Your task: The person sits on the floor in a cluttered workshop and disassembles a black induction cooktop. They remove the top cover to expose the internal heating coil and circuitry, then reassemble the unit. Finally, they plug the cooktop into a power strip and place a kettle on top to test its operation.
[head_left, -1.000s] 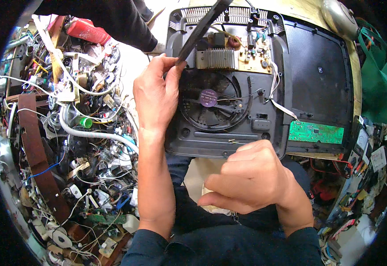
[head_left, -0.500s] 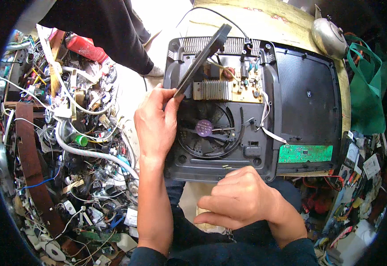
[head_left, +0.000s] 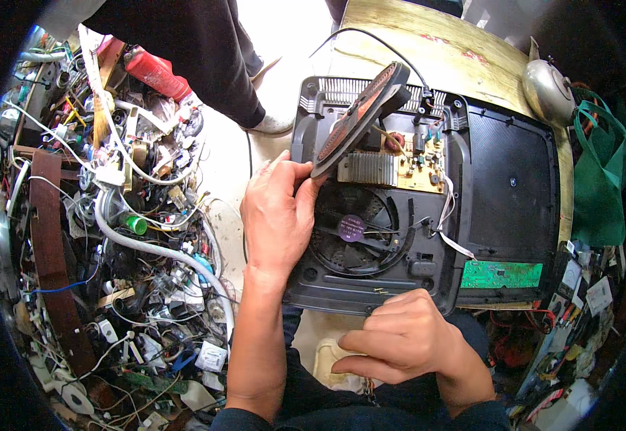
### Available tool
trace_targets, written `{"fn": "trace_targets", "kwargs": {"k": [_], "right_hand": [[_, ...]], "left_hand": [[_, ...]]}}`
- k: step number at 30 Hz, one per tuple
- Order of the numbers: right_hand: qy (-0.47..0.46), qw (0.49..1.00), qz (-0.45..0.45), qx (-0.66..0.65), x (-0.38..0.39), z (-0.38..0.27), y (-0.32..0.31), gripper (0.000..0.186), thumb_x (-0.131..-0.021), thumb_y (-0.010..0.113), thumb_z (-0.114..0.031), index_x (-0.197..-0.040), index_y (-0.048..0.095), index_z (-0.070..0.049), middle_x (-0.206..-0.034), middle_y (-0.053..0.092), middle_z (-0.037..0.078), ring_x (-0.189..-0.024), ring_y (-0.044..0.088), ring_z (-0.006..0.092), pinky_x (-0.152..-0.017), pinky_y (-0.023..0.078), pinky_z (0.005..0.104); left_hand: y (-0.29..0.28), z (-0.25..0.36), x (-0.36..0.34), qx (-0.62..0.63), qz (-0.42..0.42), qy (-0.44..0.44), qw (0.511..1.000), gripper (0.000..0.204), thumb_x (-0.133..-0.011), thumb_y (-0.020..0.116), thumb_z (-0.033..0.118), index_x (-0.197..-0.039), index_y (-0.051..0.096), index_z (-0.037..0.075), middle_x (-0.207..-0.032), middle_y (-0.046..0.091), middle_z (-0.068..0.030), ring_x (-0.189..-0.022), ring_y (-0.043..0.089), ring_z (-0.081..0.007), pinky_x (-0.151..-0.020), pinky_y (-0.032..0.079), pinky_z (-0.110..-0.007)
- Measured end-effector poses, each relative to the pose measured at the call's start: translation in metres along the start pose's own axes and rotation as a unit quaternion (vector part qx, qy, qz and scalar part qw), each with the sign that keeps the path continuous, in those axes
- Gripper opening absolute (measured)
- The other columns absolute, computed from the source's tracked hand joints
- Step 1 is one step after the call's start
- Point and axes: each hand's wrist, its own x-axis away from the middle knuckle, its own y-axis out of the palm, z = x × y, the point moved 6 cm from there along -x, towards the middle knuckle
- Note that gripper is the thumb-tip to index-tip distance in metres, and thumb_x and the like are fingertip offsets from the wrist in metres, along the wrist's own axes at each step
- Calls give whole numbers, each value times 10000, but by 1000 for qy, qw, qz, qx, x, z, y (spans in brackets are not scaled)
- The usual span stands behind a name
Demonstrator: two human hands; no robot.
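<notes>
Coppery disc [head_left: 360, 111], left hand [head_left: 277, 212] pinching edge

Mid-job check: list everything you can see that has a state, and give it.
Induction coil: tilted, one edge up
Left hand: pinching the induction coil's lower edge
Right hand: fingers curled; any hold unclear
Cooktop housing: open, interior exposed
Cooling fan: set in the cooktop housing, uncovered
Tan circuit board: exposed
Black panel: lying beside the cooktop housing
Green circuit board: on the black panel, face exposed
</notes>
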Motion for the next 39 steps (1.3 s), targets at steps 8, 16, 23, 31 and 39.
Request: {"fn": "trace_targets", "kwargs": {"k": [8,16,23,31,39], "right_hand": [[7,1000,-3,-14,-1,3,2,261,-839,818,-310,-873,670,-98,-613,497,18,-498,574,209,-451,440,344],[-1,999,20,-40,0,5,1,249,-826,845,-289,-868,680,-107,-595,489,11,-485,551,203,-450,404,325],[28,998,-15,-49,1,2,-1,277,-876,778,-308,-848,598,-99,-630,513,52,-558,603,278,-514,491,395],[2,999,15,-46,6,3,1,258,-853,822,-324,-879,665,-120,-615,492,12,-520,576,215,-479,446,321],[3,999,4,-36,7,3,4,258,-861,811,-341,-896,686,-118,-621,517,8,-531,591,207,-491,465,314]], "left_hand": [[2,3,0,-26,-3,1,1000,125,-845,723,31,-953,664,8,-916,712,-231,-1023,673,-461,-917,512,-531],[4,0,0,-16,-18,-23,999,113,-864,735,48,-953,680,5,-883,713,-212,-980,684,-422,-893,512,-499],[3,1,0,-23,-21,-34,999,107,-868,732,42,-944,676,-8,-891,703,-212,-950,684,-418,-890,521,-490],[3,2,0,-49,-30,-13,998,164,-939,696,82,-1079,696,-2,-908,717,-192,-800,664,-299,-750,518,-393],[5,2,1,-32,-32,-50,998,108,-886,733,49,-928,665,-25,-929,699,-238,-1002,709,-429,-862,538,-475]]}}
